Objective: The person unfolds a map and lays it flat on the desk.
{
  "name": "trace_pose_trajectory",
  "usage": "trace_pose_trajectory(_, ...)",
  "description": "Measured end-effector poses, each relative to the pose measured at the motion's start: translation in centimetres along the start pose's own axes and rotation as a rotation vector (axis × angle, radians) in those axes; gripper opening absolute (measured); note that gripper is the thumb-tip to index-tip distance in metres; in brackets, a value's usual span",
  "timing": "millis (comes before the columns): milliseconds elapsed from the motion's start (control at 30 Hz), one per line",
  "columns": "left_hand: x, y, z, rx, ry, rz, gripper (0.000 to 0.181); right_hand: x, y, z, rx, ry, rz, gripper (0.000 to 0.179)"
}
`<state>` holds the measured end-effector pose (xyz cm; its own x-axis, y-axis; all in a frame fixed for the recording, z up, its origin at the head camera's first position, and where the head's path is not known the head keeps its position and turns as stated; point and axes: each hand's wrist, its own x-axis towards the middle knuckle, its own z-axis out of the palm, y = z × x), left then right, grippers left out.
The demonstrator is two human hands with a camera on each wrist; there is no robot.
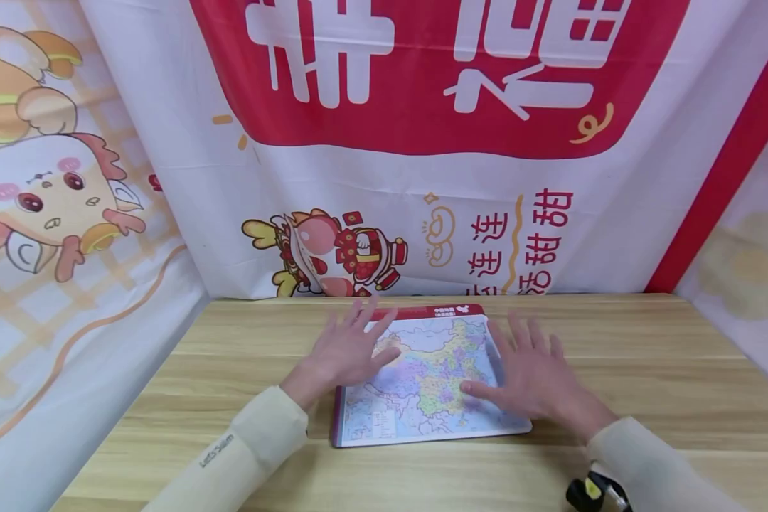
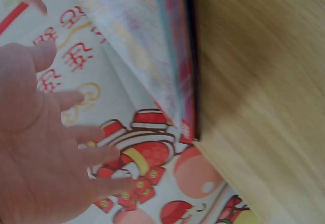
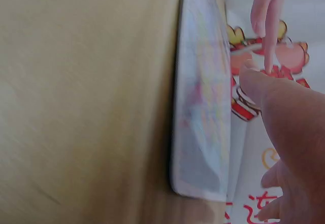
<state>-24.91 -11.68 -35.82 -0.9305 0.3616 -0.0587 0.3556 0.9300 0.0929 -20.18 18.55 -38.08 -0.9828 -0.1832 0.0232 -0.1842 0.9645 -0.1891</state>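
A flat rectangular map board (image 1: 422, 384), printed with a coloured map and a red top strip, lies on the wooden table. Over its left side hovers my left hand (image 1: 348, 348), fingers spread. My right hand (image 1: 534, 373) is spread above the right edge, its thumb over the map. In the left wrist view, a gap separates the left hand (image 2: 45, 137) from the board's edge (image 2: 185, 56). The right wrist view likewise has the right hand (image 3: 292, 117) raised off the board (image 3: 200, 107). Neither hand holds anything.
The wooden table (image 1: 230, 398) ends at a printed white and red cloth (image 1: 358, 171) hanging behind it. Another patterned cloth (image 1: 38, 299) hangs at the left. A small black and yellow object (image 1: 592, 491) lies partly hidden by my right sleeve at the front.
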Motion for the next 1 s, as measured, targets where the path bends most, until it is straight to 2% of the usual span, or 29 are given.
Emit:
trace_pose_trajectory(300,1.2,-2.1,1.0,-0.06,-0.13,0.045,0.073,-2.8,-2.1,2.3,0.066,-0.068,-0.025,0.132)
trace_pose_trajectory(533,1.3,-2.6,1.4,-0.093,-0.248,0.041,0.067,-3.2,-2.4,2.7,0.06,-0.078,-0.029,0.131)
trace_pose_trajectory(700,0.7,-2.6,1.4,-0.101,-0.277,0.018,0.066,-2.8,-1.7,2.9,0.075,-0.087,-0.014,0.134)
trace_pose_trajectory(1000,-1.8,-2.7,0.9,-0.09,-0.292,-0.017,0.069,-1.6,0.2,2.4,0.051,-0.073,0.023,0.13)
